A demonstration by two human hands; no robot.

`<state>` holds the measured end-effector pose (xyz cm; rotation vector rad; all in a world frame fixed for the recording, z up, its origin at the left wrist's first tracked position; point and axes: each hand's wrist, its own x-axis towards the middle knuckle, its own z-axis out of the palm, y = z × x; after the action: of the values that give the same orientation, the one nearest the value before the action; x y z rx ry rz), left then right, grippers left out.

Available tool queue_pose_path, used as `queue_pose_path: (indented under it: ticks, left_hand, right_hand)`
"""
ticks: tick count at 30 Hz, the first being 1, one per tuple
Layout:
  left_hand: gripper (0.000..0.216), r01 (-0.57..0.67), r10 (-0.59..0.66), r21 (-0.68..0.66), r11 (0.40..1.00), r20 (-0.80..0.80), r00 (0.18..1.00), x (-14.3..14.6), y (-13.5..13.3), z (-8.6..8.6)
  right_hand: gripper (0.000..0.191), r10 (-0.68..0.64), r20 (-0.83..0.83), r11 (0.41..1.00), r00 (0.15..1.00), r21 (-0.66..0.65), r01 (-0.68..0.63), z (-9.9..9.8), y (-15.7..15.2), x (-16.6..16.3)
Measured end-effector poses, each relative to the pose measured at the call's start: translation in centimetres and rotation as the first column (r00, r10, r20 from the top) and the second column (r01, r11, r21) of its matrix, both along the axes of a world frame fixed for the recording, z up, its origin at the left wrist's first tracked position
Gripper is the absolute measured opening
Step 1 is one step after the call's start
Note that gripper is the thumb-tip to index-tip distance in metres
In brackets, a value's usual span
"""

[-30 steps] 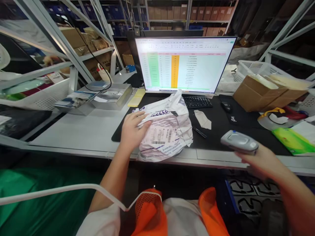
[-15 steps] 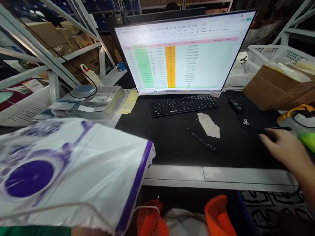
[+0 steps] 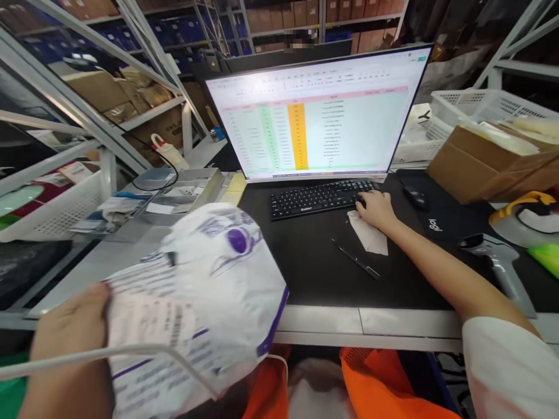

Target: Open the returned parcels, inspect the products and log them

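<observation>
My left hand (image 3: 70,334) grips a white and purple plastic mailer bag (image 3: 201,291) with a printed label, held up off the desk at the lower left. My right hand (image 3: 375,208) rests at the right end of the black keyboard (image 3: 317,198), fingers curled down onto the keys, with nothing in it. A grey barcode scanner (image 3: 495,259) lies on the black desk mat (image 3: 314,262) to the right of my forearm. Under my wrist lies a small piece of white paper (image 3: 371,235), with a black pen (image 3: 356,260) beside it.
A monitor (image 3: 318,113) showing a spreadsheet stands behind the keyboard. A mouse (image 3: 414,196), a cardboard box (image 3: 484,160) and white baskets (image 3: 476,105) are at the right. A metal tray (image 3: 183,189) and shelving stand at the left. Orange mesh (image 3: 371,384) hangs below the desk edge.
My left hand has turned the mailer bag label-side up and pulled it closer. My right hand put the scanner down on the mat and moved left onto the keyboard.
</observation>
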<state>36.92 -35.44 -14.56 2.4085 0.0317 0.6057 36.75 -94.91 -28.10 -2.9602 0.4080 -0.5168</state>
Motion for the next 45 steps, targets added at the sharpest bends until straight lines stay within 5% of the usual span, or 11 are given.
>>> queue_pose_path:
  ticks: [3,7,10,13,16,21,27,31,35,41,45]
  left_hand:
    - [0.029,0.015,-0.021,-0.061,0.998,-0.103,0.994,2.2,-0.6,-0.9]
    - [0.037,0.241,-0.246,-0.05,0.969,-0.182,0.952,6.2,-2.7,-2.5]
    - [0.047,0.365,-0.363,-0.056,0.929,-0.314,0.877,8.8,-3.1,-3.2]
    - [0.064,0.477,-0.426,0.134,0.869,-0.286,0.858,9.1,-2.6,-2.9]
    - [0.074,0.56,-0.54,0.38,0.736,-0.169,0.825,5.7,-2.5,-1.8]
    - [0.07,0.783,-0.753,0.485,0.39,-0.321,0.574,-2.0,-4.2,-1.3]
    - [0.036,0.623,-0.699,0.553,0.552,-0.1,0.708,-3.6,-2.3,-3.2]
    - [0.031,0.555,-0.708,0.552,0.622,0.095,0.7,-4.1,-1.6,-4.9]
    - [0.032,0.472,-0.648,0.519,0.712,0.227,0.727,-3.6,-2.8,-5.1]
    - [0.033,0.232,-0.28,0.196,0.953,0.269,0.922,0.7,-4.8,4.6]
    - [0.03,0.398,-0.392,0.054,0.916,-0.103,0.914,5.0,-7.7,8.5]
  right_hand:
    - [0.046,-0.022,-0.031,0.997,0.999,-0.077,0.019,0.3,0.7,0.8]
    - [0.048,-0.046,-0.047,0.991,0.998,-0.124,0.04,1.4,2.0,0.8]
    - [0.046,-0.013,-0.043,0.996,0.999,-0.092,0.009,2.8,3.7,-1.6]
    - [0.038,0.098,-0.212,0.995,0.972,0.01,-0.098,3.6,6.4,-6.1]
    - [0.038,0.158,-0.321,0.987,0.934,0.035,-0.155,3.1,9.5,-10.5]
    - [0.029,0.107,-0.392,0.986,0.914,-0.073,-0.147,1.3,12.3,-13.1]
    - [0.021,0.064,-0.326,0.995,0.943,0.087,-0.038,0.0,10.0,-13.0]
    - [0.018,0.048,-0.197,0.982,0.979,0.188,-0.01,-0.7,8.5,-14.5]
    - [0.021,-0.043,-0.11,0.896,0.993,0.435,0.087,-0.5,8.6,-16.5]
    - [0.059,-0.169,0.021,0.855,0.985,0.5,0.136,0.7,8.9,-19.5]
    - [0.068,-0.158,-0.013,0.823,0.987,0.551,0.139,2.0,9.0,-20.9]
